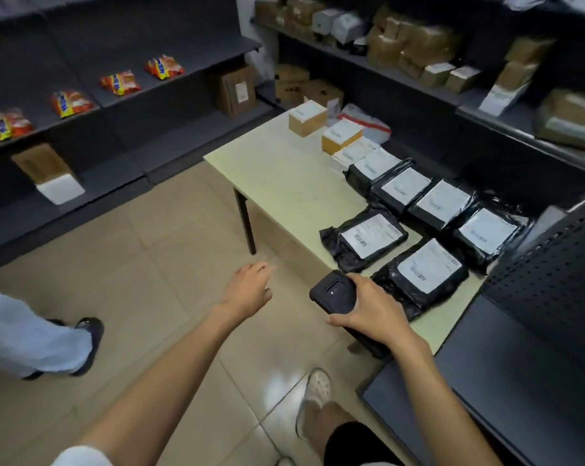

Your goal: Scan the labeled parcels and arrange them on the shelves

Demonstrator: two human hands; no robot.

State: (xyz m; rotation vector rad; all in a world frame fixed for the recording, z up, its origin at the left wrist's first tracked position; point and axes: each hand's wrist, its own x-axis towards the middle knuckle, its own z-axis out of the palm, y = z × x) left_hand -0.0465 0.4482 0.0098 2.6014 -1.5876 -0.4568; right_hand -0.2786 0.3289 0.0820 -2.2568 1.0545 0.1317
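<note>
Two hands out front: right hand [371, 312] clamped on black scanner [334, 294] at table [277, 169] near edge, nearest black parcel [422, 274] just beside it; left hand [247, 290] empty, fingers loosely spread, over floor [150, 264], apart from parcels.

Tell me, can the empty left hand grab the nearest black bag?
Probably yes. The left hand is open over the floor, and nothing lies between it and the nearest black bag at the table's edge.
</note>
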